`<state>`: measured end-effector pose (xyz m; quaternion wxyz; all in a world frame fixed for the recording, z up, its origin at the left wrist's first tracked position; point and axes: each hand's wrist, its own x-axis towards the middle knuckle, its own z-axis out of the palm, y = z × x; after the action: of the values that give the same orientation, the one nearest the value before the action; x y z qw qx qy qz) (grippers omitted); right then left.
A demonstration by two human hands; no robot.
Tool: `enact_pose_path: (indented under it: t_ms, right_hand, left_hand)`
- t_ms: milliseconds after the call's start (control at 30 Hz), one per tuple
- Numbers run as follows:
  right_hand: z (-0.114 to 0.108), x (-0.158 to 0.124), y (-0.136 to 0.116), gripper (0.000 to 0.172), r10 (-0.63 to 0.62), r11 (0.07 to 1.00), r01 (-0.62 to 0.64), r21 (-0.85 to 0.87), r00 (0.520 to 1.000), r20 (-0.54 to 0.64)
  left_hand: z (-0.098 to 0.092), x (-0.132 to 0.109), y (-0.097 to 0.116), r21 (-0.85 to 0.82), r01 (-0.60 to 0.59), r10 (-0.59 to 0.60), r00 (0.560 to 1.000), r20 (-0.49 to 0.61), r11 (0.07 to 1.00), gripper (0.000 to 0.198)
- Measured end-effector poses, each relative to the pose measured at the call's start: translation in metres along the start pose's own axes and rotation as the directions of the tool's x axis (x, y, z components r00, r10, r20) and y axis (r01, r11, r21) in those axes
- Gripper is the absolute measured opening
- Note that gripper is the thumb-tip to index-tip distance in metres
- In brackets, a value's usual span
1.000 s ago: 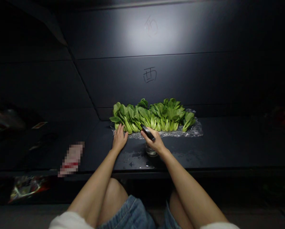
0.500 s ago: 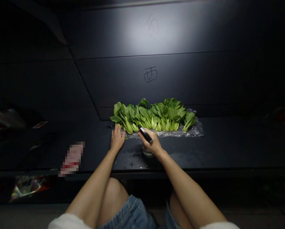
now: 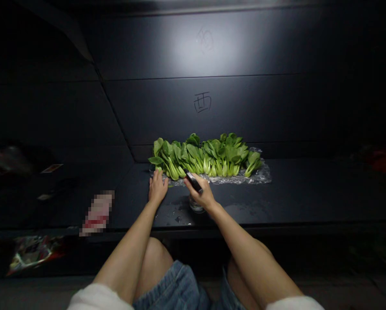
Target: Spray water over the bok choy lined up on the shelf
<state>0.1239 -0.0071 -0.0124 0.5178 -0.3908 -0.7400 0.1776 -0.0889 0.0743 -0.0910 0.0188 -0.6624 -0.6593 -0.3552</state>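
A row of green leafy vegetables with pale stems lies on clear plastic wrap on the dark shelf. My right hand is closed around a spray bottle with a black top; its clear base shows beneath the hand, and its nozzle points at the stems. At the left end of the row, my left hand lies with fingers apart, its fingertips at the wrap's edge by the leftmost stems.
Water drops dot the shelf in front of the row. A blurred pink-and-red item lies at the left. Shiny packages sit lower left. Behind the vegetables rises a dark panel with a drawn character.
My right hand and the spray bottle have shifted slightly left, towards my left hand. The left hand keeps its place at the row's left end. The view has moved a little.
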Motion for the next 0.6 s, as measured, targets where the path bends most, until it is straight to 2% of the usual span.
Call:
enact_pose_path:
  t_ms: [300,600]
  right_hand:
    - [0.004,0.002,-0.002,0.024,-0.045,0.997,0.042,0.064,0.998,0.046]
    - [0.017,0.007,0.001,0.031,0.061,0.998,-0.060,0.032,0.998,-0.020]
  left_hand:
    - [-0.006,-0.001,0.007,0.032,0.045,-0.047,0.998,0.047,0.998,0.050]
    - [-0.004,0.001,0.004,-0.001,0.084,-0.084,0.996,0.036,0.996,0.050]
